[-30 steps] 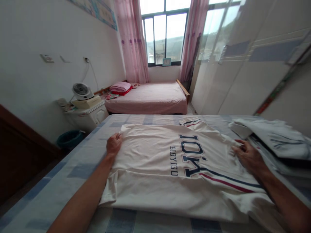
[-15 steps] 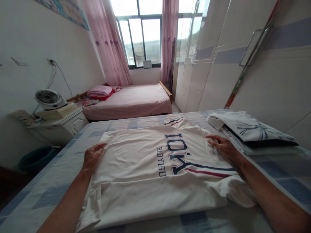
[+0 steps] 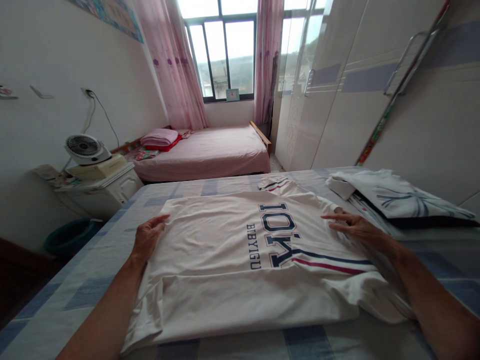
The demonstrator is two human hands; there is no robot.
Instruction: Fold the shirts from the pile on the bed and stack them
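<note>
A white T-shirt (image 3: 225,260) with dark blue letters and red and blue stripes lies spread flat on the bed (image 3: 75,295), which has a blue and white checked sheet. My left hand (image 3: 147,237) rests on the shirt's left edge, fingers stretched out flat. Over on the shirt's right side, near the sleeve, my right hand (image 3: 356,228) lies with its fingers extended and slightly spread. Neither hand holds anything.
A stack of folded clothes (image 3: 393,200) sits on the bed at the right, beside white wardrobe doors (image 3: 375,100). A white nightstand (image 3: 101,192) with a small fan (image 3: 84,148) stands at the left, a teal bin (image 3: 67,237) below it. A pink bed (image 3: 210,152) is beyond.
My left hand, a fist gripping the shirt's far left edge a second ago, has come nearer and flattened out. The right hand's fingers have straightened. The view has shifted.
</note>
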